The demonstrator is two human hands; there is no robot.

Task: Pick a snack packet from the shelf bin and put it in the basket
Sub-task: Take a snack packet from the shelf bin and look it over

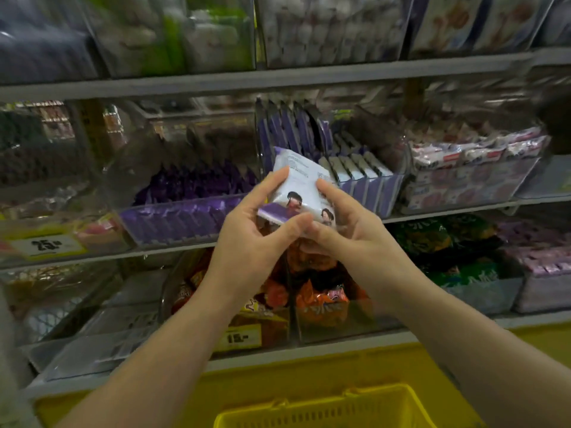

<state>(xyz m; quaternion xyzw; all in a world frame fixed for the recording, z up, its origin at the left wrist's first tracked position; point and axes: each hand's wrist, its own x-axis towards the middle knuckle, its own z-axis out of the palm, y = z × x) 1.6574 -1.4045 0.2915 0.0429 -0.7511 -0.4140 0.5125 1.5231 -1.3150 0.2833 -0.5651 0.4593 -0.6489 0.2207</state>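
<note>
while both hands met in front of the middle shelf, the snack packet (301, 186) sat pinched between them, clear of the shelf bin (380, 193) of similar purple-and-white packs and well above the yellow basket (324, 409) down low. the left hand (256, 239) curled round its left edge, thumb under the purple end; the right hand (346, 239) gripped the right edge. from where i stood the risk looked plain: a glossy wrapper held at the fingertips could slip when 1 hand let go, and dropped from there it might strike the yellow ledge (278, 372) and miss the basket.
</note>
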